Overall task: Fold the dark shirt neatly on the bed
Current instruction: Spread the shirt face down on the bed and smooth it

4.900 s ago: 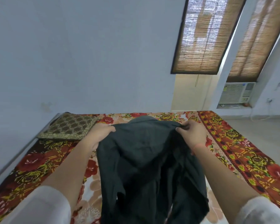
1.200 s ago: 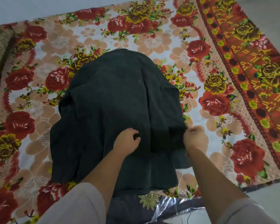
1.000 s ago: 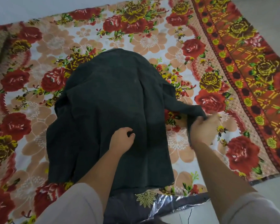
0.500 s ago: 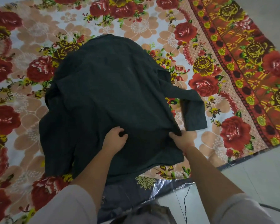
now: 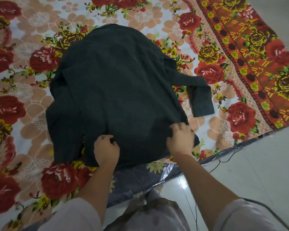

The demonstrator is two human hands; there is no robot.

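Seemingly, left hand [image 5: 106, 148] fingers [image 5: 113, 142] pinch dark shirt [image 5: 117, 90].

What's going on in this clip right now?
A person is laying a dark shirt flat on a floral bedsheet to fold it. Both hands are on the near hem: the left hand presses the fabric near the middle, the right hand rests at the right corner. One sleeve lies spread out to the right. No fold has been made yet.

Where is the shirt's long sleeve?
In the head view, the sleeve lies on the floral bedsheet, right of the dark shirt, beyond the right hand.
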